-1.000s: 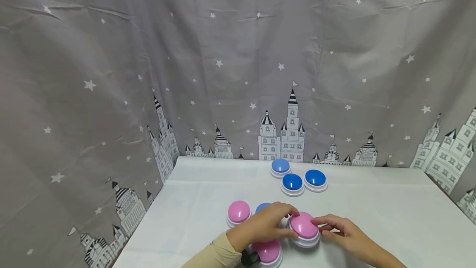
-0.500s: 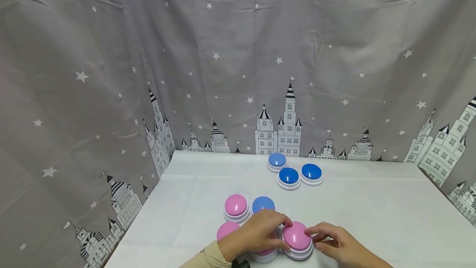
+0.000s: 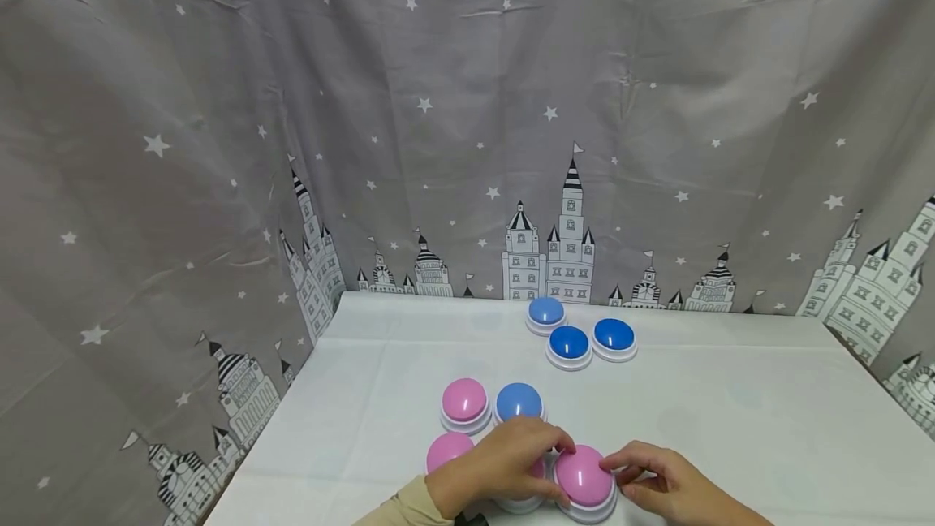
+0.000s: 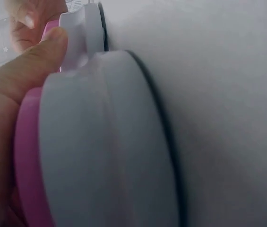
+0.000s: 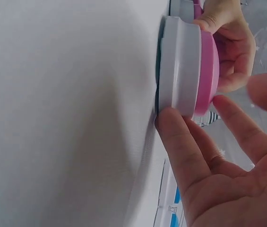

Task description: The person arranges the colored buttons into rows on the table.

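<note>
A pink-domed push button with a white base (image 3: 584, 475) sits at the front of the white table. My left hand (image 3: 511, 461) pinches its left side between thumb and fingers. My right hand (image 3: 668, 484) touches its right side with nearly straight fingertips; in the right wrist view those fingertips (image 5: 173, 122) meet the white base. Under my left hand, partly hidden, is another pink button (image 3: 520, 504), which fills much of the left wrist view as a white base (image 4: 105, 151). Further pink buttons (image 3: 464, 401) (image 3: 449, 451) and a light blue button (image 3: 519, 401) surround it.
Farther back are a light blue button (image 3: 546, 312) and two darker blue buttons (image 3: 569, 342) (image 3: 614, 335), close together. A grey curtain (image 3: 453, 104) printed with stars and castles hangs behind and left of the white table (image 3: 730, 404).
Both hands have brought the pink button nearer the front edge and slightly left, beside the partly hidden pink one. The view has also shifted a little. The other buttons keep their arrangement.
</note>
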